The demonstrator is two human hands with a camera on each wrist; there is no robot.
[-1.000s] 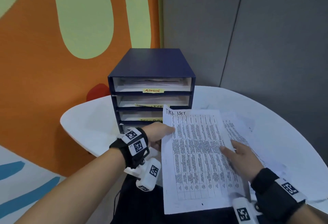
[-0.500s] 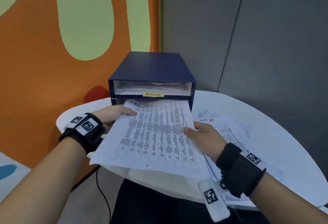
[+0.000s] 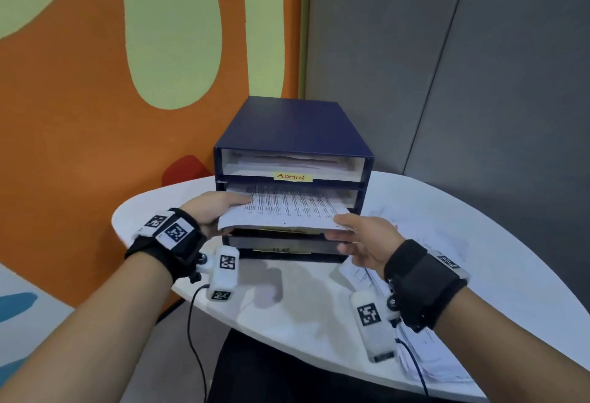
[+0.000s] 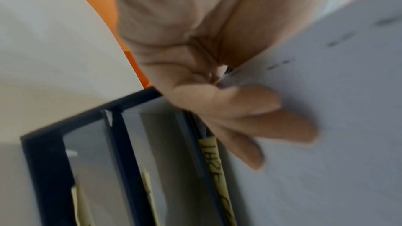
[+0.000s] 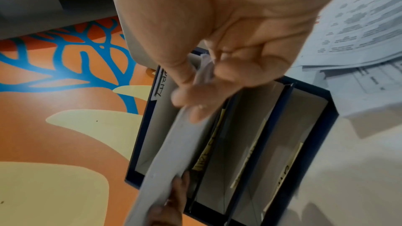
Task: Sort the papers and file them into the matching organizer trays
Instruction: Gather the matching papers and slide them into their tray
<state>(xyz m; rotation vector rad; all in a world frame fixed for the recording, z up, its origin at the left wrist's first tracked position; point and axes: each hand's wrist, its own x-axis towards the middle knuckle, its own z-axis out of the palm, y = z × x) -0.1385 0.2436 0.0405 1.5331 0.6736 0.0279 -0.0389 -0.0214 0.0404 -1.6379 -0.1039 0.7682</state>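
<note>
Left hand point(image 3: 212, 212) and right hand point(image 3: 367, 236) pinch the printed sheet point(image 3: 287, 211), half inside the organizer's point(image 3: 293, 128) second tray. ADMIN tray point(image 3: 287, 163) holds papers; loose pile point(image 3: 424, 348) on the table remains unsorted.

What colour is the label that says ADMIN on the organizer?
Yellow, with dark handwritten letters. The ADMIN label on the dark blue organizer shows best in the head view.

The organizer point(image 3: 292, 125) looks like matt dark-blue board with white inner walls. The printed sheet point(image 3: 287, 211) is thin matt paper. The tabletop point(image 3: 287, 300) is smooth, slightly glossy white. The wrist bands point(image 3: 421, 281) are black cloth.
</note>
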